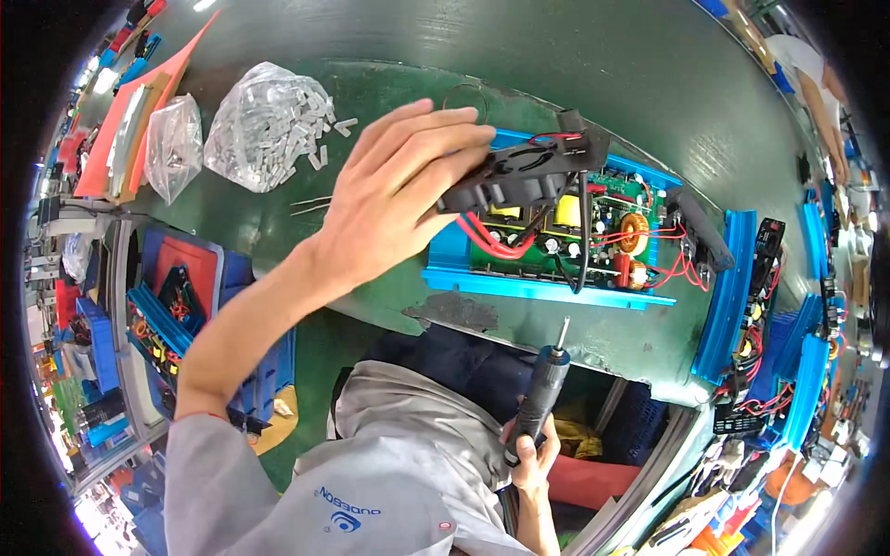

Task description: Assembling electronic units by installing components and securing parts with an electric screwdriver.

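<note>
My left hand (380, 199) is closed on the near end of a black fan panel (519, 176), fingers over its top. The panel lies tilted across an open blue metal housing (547, 285). Inside the housing, a green circuit board (607, 206) carries yellow parts and a copper-wound coil (634, 233). Thick red wires (501, 245) and black leads run below the panel. Low in front of my body, my right hand (535, 461) grips a dark electric screwdriver (540, 394), its bit pointing up toward the housing without touching it. My left palm hides part of the panel.
Clear plastic bags, one (264, 130) spilling small clear pieces and another (174, 148), lie at the back left. More blue housings (728, 296) with wiring stand at right. A blue bin (222, 278) holds another unit at left. The green table's front edge is near my body.
</note>
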A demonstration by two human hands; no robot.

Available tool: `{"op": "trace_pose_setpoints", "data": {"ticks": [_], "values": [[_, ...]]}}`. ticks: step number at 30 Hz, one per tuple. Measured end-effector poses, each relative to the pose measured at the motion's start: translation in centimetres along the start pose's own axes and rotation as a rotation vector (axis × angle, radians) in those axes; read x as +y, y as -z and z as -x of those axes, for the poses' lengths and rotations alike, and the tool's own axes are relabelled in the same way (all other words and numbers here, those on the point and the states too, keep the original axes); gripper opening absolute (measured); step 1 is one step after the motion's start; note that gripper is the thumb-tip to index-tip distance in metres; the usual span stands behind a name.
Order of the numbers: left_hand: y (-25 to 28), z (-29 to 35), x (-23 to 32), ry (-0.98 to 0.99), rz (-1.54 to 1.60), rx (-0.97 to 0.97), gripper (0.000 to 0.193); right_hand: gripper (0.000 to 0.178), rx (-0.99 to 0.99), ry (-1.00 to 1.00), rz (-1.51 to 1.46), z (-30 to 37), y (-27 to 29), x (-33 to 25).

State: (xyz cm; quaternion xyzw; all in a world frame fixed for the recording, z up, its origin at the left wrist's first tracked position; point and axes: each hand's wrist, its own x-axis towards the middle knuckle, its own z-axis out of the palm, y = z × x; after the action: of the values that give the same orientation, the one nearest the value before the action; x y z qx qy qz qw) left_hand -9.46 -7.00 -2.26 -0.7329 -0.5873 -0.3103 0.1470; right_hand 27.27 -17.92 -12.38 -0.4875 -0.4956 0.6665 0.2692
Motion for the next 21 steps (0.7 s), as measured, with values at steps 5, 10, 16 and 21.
{"op": "trace_pose_setpoints", "data": {"ticks": [5,10,16,21], "values": [[-0.9,1.0,0.5,0.362,0.27,-0.031,0.042,0.076,0.042,0.051,0.019,0.3,-0.2,0.4],[-0.1,1.7,0.0,1.129,0.912,-0.322,0.048,0.075,0.216,0.075,-0.051,0.1,0.0,-0.6],[-0.4,2.4,1.9,0.347,0.372,0.038,0.06,0.077,0.402,0.088,-0.101,-0.5,0.1,-0.7],[-1.8,4.4,1.8,0.271,0.335,0.145,0.063,0.044,0.613,0.163,0.002,-1.3,1.3,-3.0]]}}
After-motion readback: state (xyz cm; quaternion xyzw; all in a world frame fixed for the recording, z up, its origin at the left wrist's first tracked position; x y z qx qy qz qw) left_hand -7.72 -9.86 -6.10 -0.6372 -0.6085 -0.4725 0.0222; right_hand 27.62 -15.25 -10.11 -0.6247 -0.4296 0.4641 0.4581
